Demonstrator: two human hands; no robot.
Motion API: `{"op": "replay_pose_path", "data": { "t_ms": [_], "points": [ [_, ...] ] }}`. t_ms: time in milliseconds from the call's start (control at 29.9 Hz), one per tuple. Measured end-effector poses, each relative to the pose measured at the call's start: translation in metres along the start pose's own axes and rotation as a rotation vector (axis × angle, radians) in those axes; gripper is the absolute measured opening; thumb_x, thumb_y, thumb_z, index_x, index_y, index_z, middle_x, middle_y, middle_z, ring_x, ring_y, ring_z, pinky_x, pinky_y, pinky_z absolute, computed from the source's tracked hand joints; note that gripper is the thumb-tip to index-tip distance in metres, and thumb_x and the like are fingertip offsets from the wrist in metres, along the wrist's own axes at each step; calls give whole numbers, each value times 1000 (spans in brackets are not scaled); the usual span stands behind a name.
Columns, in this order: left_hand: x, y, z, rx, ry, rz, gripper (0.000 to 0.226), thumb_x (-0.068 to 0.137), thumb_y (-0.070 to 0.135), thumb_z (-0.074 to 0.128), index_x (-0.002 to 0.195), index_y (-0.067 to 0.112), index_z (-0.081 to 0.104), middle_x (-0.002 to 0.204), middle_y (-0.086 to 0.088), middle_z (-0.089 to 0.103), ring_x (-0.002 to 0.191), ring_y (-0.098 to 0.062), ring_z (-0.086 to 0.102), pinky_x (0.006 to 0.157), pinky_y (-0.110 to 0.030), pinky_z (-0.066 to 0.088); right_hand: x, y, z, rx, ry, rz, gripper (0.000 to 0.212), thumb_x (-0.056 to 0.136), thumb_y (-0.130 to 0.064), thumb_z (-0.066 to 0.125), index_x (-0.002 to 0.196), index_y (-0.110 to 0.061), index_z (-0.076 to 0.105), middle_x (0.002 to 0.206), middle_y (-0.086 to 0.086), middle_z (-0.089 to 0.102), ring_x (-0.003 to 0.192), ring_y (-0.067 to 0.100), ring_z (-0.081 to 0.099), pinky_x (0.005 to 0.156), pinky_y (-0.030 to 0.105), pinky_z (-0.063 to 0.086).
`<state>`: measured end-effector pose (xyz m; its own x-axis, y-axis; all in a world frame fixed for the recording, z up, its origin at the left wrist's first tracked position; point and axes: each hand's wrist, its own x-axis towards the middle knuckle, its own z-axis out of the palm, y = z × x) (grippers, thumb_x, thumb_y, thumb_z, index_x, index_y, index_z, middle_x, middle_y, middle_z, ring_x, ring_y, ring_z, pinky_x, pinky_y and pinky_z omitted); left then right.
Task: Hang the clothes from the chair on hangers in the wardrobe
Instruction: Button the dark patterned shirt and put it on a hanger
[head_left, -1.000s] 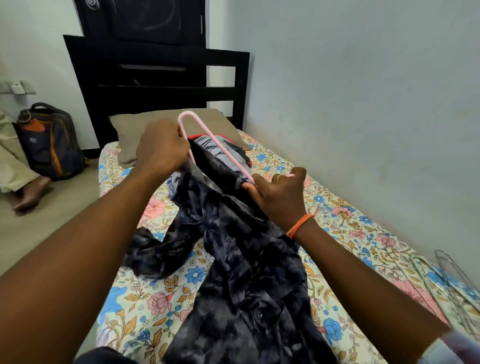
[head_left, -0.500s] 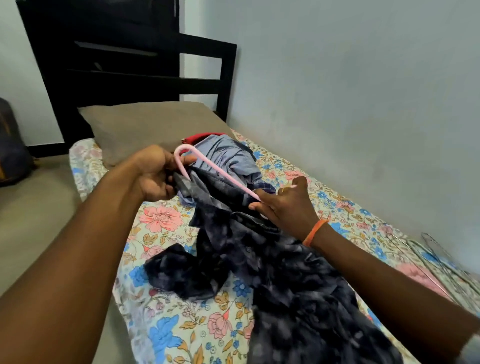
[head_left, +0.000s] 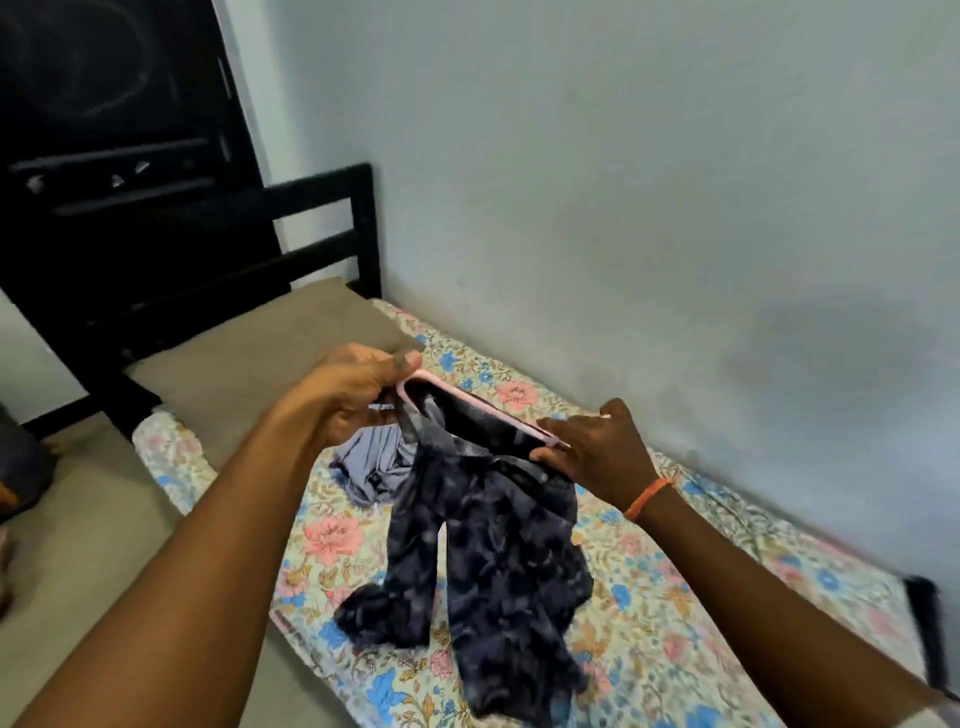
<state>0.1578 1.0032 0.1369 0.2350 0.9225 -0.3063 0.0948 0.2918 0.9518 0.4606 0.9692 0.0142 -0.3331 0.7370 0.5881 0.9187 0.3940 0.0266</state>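
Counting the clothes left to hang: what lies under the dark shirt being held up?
Behind the dark patterned shirt, a grey-blue garment lies crumpled on the floral bedsheet. The shirt covers part of it and the sheet below, so anything further under there cannot be seen.

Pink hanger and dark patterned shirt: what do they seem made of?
Pink hanger: probably plastic, with a smooth, evenly coloured, rounded bar. Dark patterned shirt: thin woven cloth, possibly slightly glossy, hanging in soft, limp folds; the fibre cannot be told.
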Motion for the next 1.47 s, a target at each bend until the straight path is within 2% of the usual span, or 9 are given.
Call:
{"op": "replay_pose_path", "data": {
  "t_ms": [201,368,568,702,903,1036,1137,1304,1471],
  "points": [
    [-42,72,10,171,-204,18,30,95,5,59,107,-22,59,75,-16,56,52,-13,53,44,-18,46,31,5,-86,-113,-59,23,34,91,-43,49,73,-25,71,85,1,61,48,25,54,61,33,40],
    [-58,91,24,97,-214,-179,22,101,7,48,87,3,64,54,-2,53,51,-11,41,71,-29,50,38,-14,-121,-199,-142,119,42,95,-42,42,60,-25,57,59,-4,56,43,22,49,62,31,27],
    [-62,92,-6,237,-340,-311,22,99,1,50,88,-2,68,66,-5,56,60,-11,40,69,-32,58,41,-50,-149,-292,-224,148,30,92,-32,67,64,-25,60,61,-4,56,42,25,46,67,35,29],
    [-62,92,-22,372,-186,-134,27,98,-4,38,87,-2,63,45,-2,50,51,-15,42,70,-40,57,44,-83,-161,-429,-278,206,21,94,-29,66,74,-23,62,64,-3,55,44,28,48,70,37,27],
    [-80,103,-31,819,-129,246,24,94,-4,47,80,11,59,85,-22,69,74,-38,72,66,-51,62,41,-115,-175,-536,-313,297,8,91,-21,69,98,-17,69,74,0,57,43,31,51,70,41,32],
    [-73,98,-22,180,-122,75,20,91,-11,37,82,-1,52,86,-25,62,68,-36,64,62,-50,57,39,-134,-186,-575,-312,461,16,91,-19,66,82,-20,54,62,-2,54,40,29,43,62,35,28],
    [-59,94,-20,-190,-93,-84,23,91,-11,27,85,-2,47,73,-16,52,52,-27,51,50,-34,47,41,-143,-191,-505,-385,473,12,104,-28,43,96,-20,47,75,0,64,56,30,56,67,35,27],
    [-45,104,-16,-166,-197,-139,19,86,18,38,91,5,52,71,-11,50,50,-20,41,48,-24,32,49,-159,-189,-467,-460,456,19,107,-31,31,105,-19,44,83,1,64,59,31,53,77,39,31],
    [-51,133,-11,-108,-449,-189,66,73,75,60,89,11,49,76,-8,48,66,-22,46,63,-29,39,43,-154,-195,-523,-429,458,43,104,-36,31,139,-13,42,94,1,68,58,31,55,75,40,38]
  ]
}}
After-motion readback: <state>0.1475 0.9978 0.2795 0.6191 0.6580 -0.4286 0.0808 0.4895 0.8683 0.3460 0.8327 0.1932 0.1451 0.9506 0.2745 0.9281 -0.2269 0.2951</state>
